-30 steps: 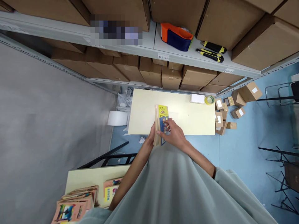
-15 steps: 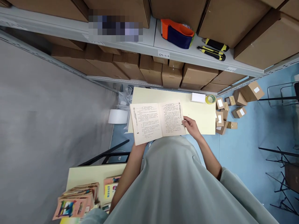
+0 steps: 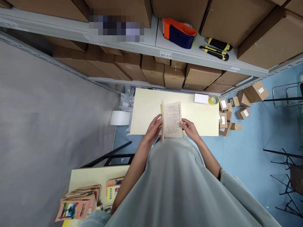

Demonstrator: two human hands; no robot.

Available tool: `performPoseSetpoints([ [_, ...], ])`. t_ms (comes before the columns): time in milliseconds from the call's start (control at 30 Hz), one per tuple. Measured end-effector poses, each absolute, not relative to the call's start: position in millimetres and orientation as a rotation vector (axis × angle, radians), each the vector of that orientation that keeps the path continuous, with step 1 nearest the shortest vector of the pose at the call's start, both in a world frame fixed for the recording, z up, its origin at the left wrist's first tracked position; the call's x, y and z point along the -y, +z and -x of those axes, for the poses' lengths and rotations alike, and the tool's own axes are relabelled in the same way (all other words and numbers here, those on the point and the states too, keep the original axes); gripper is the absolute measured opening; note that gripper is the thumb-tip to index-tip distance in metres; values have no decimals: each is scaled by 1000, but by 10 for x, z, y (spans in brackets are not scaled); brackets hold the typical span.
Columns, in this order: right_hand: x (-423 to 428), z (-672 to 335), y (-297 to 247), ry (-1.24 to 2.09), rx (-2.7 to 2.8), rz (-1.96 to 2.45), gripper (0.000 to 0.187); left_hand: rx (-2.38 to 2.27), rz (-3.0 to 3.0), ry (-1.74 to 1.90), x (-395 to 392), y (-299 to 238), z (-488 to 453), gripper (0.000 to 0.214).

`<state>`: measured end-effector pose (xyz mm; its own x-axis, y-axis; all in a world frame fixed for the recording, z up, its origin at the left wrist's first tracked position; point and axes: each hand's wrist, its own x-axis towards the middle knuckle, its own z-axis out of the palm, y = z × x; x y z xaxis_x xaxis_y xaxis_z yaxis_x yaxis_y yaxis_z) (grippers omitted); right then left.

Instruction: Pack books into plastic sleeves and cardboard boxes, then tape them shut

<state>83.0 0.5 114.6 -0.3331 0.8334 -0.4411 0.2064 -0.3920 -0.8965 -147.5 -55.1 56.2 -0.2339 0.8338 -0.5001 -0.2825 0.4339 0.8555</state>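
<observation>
An open book (image 3: 172, 121) with printed pages is held up in front of me, above the near edge of the cream table (image 3: 146, 104). Its right page faces me, while the left part stands nearly edge-on and looks blurred. My left hand (image 3: 154, 126) is at the left side, fingers bent against the raised cover or pages. At the right edge my right hand (image 3: 188, 127) grips the book, thumb on the page and fingers behind it.
On the table lie a white box (image 3: 200, 98) and a tape roll (image 3: 213, 100). Shelves above carry cartons, box cutters (image 3: 214, 53) and an orange-blue tape dispenser (image 3: 180, 33). Small cartons (image 3: 227, 110) sit to the right. Stacked books (image 3: 78, 203) rest on a side table at lower left.
The book's left half has swung up from lying spread to nearly edge-on. My left hand came out from beneath it to its left side. My right hand shifted slightly left with the book.
</observation>
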Motion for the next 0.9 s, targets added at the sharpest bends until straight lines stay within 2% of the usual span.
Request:
performPoseSetpoints([
  [67, -6, -785, 1109, 1788, 1321, 1460, 61, -1431, -427, 1159, 512, 538, 1422, 90],
  [133, -20, -775, 1061, 1803, 1257, 1487, 64, -1445, -339, 1181, 493, 526, 1411, 95],
  [300, -55, -884, 924, 1898, 1140, 1416, 63, -1415, -325, 1204, 507, 538, 1498, 74],
  [533, -112, -1046, 660, 1619, 1346, 1310, 30, -1434, -797, 1272, 572, 562, 1571, 30],
  [667, -118, -1056, 551, 1602, 1301, 1288, 34, -1441, -940, 1274, 603, 639, 1494, 22],
  [767, -94, -1038, 521, 1604, 1273, 1343, 41, -1480, -944, 1241, 597, 709, 1463, 27],
  [900, -63, -993, 525, 1701, 1157, 1483, 48, -1569, -715, 1222, 541, 673, 1501, 58],
])
